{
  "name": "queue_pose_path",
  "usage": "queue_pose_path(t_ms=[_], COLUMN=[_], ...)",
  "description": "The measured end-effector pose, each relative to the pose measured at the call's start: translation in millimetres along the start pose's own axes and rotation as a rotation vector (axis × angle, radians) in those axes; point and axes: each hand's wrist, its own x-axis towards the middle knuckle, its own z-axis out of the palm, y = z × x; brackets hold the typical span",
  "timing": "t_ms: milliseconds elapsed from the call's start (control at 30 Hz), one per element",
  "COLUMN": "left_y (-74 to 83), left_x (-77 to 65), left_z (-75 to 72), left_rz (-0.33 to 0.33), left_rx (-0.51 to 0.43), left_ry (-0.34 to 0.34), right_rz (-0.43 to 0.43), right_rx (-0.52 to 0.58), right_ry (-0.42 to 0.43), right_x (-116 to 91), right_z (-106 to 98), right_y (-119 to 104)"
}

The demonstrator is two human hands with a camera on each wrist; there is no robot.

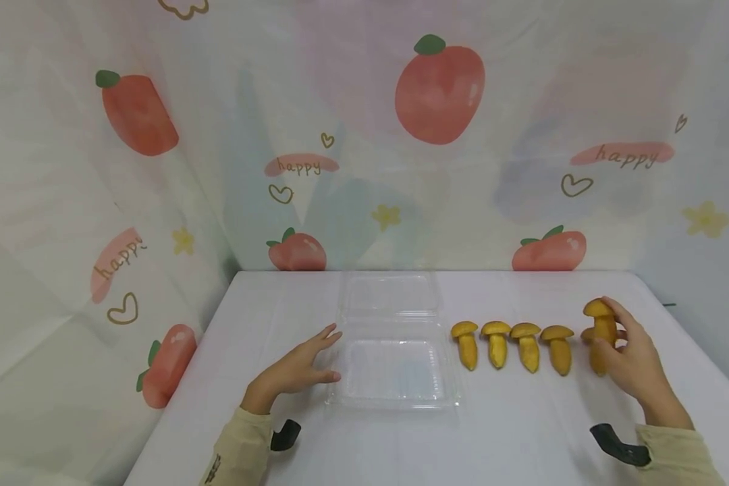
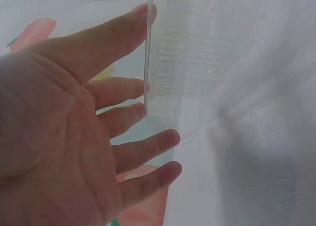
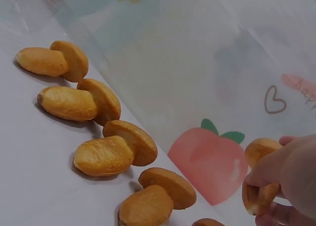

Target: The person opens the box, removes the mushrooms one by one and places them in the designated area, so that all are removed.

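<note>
A yellow-brown mushroom [image 1: 605,331] is pinched between the thumb and fingers of my right hand [image 1: 634,358], its cap up. Behind it, mostly hidden, shows the cap of another mushroom [image 1: 586,335]; part of that cap also appears at the bottom of the right wrist view. Several more mushrooms [image 1: 526,347] lie in a row to the left, caps away from me. My left hand [image 1: 298,364] is beside the left edge of a clear plastic clamshell box [image 1: 395,405], fingers spread and fairly straight. In the left wrist view its fingertips are right at the box's transparent edge [image 2: 147,53].
The box's lid [image 1: 391,295] is laid back toward the rear of the white table [image 1: 510,432]. A printed cloth [image 1: 364,101] with fruit drawings hangs behind the table and along its left side. Dark curved pieces [image 1: 619,445] stick out near both sleeves.
</note>
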Motion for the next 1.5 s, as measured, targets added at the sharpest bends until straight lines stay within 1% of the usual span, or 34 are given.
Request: queue_pose_path(t_ms=[100, 300, 467, 633, 700, 833, 967, 1100, 1267, 1500], left_y=[0.0, -1.3, -1.1, 0.3, 0.4, 0.4, 1.6, 2.6, 2.6, 1.6], left_x=[-0.8, -0.4, -0.3, 0.2, 0.1, -0.1, -0.3, -0.3, -0.3, -1.2], left_z=[-0.6, -0.9, -0.4, 0.1, 0.0, 0.3, 0.4, 0.4, 0.5, 0.9], left_rz=[-0.008, 0.004, 0.003, 0.001, 0.002, 0.004, 0.002, -0.001, 0.004, 0.004], left_rx=[-0.004, 0.006, 0.006, 0.009, 0.009, 0.006, 0.004, 0.010, 0.014, 0.005], left_ry=[0.001, 0.004, 0.006, 0.009, 0.007, 0.005, 0.008, 0.016, 0.016, 0.009], right_rz=[0.023, 0.003, 0.021, 0.013, 0.024, 0.086, 0.162, 0.207, 0.280, 0.302], right_rx=[-0.018, -0.019, -0.032, -0.032, -0.028, -0.010, -0.017, -0.012, -0.001, 0.016], right_ry=[0.004, 0.062, 0.071, 0.107, 0.118, 0.116, 0.126, 0.136, 0.120, 0.081], right_x=[1, 0, -2, -3, -4, -5, -5, -4, -3, -4], right_z=[-2, -4, -8, -8, -6, -6, -7, -6, -6, -6], right_y=[5, 15, 21, 30, 32, 34, 37, 39, 43, 56])
